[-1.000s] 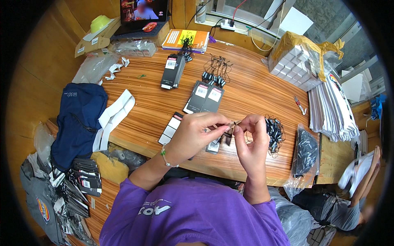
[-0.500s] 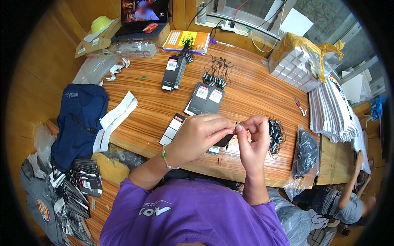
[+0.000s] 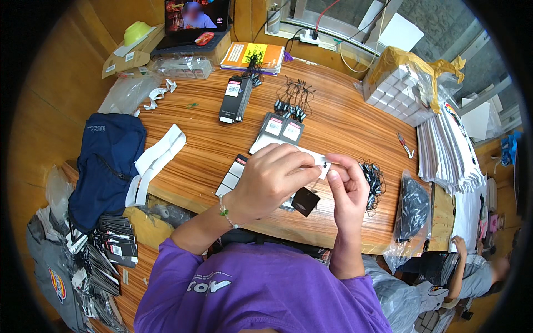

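Observation:
My left hand (image 3: 273,180) is closed on a white hang tag (image 3: 321,163), whose punched corner shows a dark spot. From below these fingers hangs a black hang tag (image 3: 305,202), tilted. At the punched corner my right hand (image 3: 350,188) is closed, thumb and fingers pinching; a string may be between them, too small to make out. Right of it lies a heap of black tag strings (image 3: 373,186). Beyond my hands are dark tags (image 3: 283,126) with strings fanned out behind them. A tag with white panels (image 3: 229,178) lies beside my left wrist.
A tag stack (image 3: 235,99) stands further back, near orange notebooks (image 3: 252,56). At right are a bag of black strings (image 3: 412,208), small snips (image 3: 406,144), a box bundle (image 3: 400,91) and white stacked sheets (image 3: 449,147). Another person's arm (image 3: 458,269) reaches in at lower right.
A white tag face has come into view between my hands, and the black tag now dangles lower. My right hand has shifted slightly right. The other person's arm has moved down and left.

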The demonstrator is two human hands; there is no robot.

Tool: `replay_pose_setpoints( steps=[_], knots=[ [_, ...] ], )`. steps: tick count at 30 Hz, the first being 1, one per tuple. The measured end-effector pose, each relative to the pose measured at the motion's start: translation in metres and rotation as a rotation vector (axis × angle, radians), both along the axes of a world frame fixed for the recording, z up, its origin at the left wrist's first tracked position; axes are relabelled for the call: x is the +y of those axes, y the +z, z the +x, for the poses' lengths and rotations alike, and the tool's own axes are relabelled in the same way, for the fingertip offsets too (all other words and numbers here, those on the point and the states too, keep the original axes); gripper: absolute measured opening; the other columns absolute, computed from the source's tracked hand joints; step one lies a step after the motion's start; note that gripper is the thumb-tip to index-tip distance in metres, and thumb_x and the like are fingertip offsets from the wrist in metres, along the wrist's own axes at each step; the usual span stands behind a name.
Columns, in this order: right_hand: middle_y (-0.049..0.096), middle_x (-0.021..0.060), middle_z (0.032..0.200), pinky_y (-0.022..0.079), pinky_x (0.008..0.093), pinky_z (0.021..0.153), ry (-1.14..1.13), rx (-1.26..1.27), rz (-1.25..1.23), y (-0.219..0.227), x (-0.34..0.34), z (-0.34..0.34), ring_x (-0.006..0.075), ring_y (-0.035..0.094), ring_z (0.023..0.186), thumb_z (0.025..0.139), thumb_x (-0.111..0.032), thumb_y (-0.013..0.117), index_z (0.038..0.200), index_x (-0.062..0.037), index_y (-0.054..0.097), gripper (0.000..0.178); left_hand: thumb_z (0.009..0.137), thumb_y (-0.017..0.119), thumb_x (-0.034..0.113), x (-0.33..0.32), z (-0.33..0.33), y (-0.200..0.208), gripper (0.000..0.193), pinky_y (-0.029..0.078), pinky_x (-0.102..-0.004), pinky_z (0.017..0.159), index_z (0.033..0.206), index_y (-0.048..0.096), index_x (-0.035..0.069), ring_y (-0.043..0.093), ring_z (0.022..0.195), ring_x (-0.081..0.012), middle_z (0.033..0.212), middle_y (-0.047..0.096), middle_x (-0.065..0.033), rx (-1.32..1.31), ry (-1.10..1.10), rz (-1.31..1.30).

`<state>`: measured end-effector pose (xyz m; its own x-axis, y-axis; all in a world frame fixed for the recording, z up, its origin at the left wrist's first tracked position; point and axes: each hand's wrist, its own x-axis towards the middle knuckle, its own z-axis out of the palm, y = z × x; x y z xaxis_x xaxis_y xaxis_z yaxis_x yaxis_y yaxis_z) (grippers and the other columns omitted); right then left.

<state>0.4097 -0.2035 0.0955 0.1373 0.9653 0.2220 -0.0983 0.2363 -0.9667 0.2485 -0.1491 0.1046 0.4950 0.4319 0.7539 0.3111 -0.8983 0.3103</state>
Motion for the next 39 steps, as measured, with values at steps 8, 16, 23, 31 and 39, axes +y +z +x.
replay_pose_setpoints(
  steps=[8,16,23,31,39],
  knots=[
    [0.055,0.008,0.099,0.042,0.0267,0.08,0.089,0.445,-0.052,-0.01,0.013,0.007,0.0129,0.053,0.089,0.087,-0.01,0.055,0.091,-0.0047,0.054,0.006,0.069,0.062,0.016,0.001,0.005,-0.006,0.011,0.044,-0.0334,0.074,0.079,0.064,0.012,0.057,0.09,-0.0138,0.088,0.06,0.0033,0.049,0.041,0.278],
    [0.05,0.0062,0.079,0.04,0.03,0.068,0.017,0.659,0.152,-0.015,0.024,0.024,0.0147,0.047,0.072,0.092,-0.014,0.048,0.095,-0.0079,0.048,0.006,0.069,0.067,0.005,0.013,0.003,-0.025,0.017,0.047,-0.0294,0.067,0.084,0.063,0.007,0.062,0.078,-0.0175,0.086,0.065,-0.0031,-0.111,-0.127,-0.122],
    [0.05,0.0057,0.078,0.038,0.0285,0.064,0.017,0.739,0.219,-0.014,0.028,0.032,0.0144,0.044,0.066,0.093,-0.016,0.048,0.096,-0.0086,0.047,0.008,0.073,0.067,-0.003,0.001,0.005,-0.025,0.014,0.047,-0.0245,0.062,0.084,0.062,0.002,0.062,0.074,-0.0149,0.086,0.065,-0.0097,-0.297,-0.177,-0.711],
    [0.049,0.0054,0.079,0.037,0.0268,0.063,0.084,0.892,0.181,-0.012,0.026,0.021,0.013,0.043,0.066,0.092,-0.015,0.049,0.097,-0.0082,0.046,0.009,0.069,0.073,0.005,0.008,0.008,-0.027,0.024,0.044,-0.0239,0.066,0.088,0.058,0.002,0.056,0.075,-0.0139,0.086,0.058,-0.0061,-0.179,-0.319,-0.71],
    [0.049,0.0058,0.079,0.037,0.0267,0.062,0.138,0.833,0.22,-0.005,0.021,0.024,0.013,0.042,0.065,0.092,-0.014,0.048,0.096,-0.0077,0.046,0.007,0.074,0.068,0.007,0.003,0.01,-0.026,0.018,0.045,-0.0293,0.08,0.088,0.058,0.004,0.057,0.086,-0.0198,0.09,0.055,-0.0061,-0.148,-0.152,-0.736]
  ],
)
